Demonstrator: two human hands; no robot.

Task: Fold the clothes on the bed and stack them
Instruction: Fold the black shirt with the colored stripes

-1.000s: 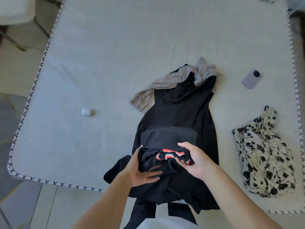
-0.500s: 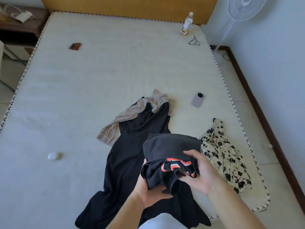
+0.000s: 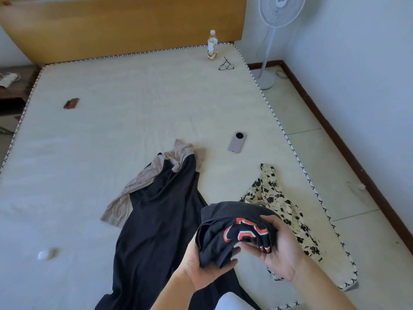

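Both hands grip one bundle: left hand [image 3: 202, 268] cups it from beneath, fingers curled up into the cloth; right hand [image 3: 279, 251] wraps its right end, thumb over the top. Bundle is a folded black T-shirt [image 3: 232, 229] with a red-and-white print, held in the air over the near right part of the bed [image 3: 111, 142].

Risks, as I judge them — the fold is loose, with layers hanging off the lower left, so easing either grip could let it fall open. Setting it on the long black garment [image 3: 161, 211] or the floral garment [image 3: 279, 204] would bury unfolded pieces. The striped beige garment [image 3: 145, 180] lies partly under the black one.

Room: wide bare mattress to the left and up the middle. Small hazards — phone [image 3: 236, 143], white earbud case [image 3: 45, 254], glasses [image 3: 226, 65], bottle [image 3: 212, 45] standing near the headboard. Right bed edge is near the floral piece; anything set there may slide off.
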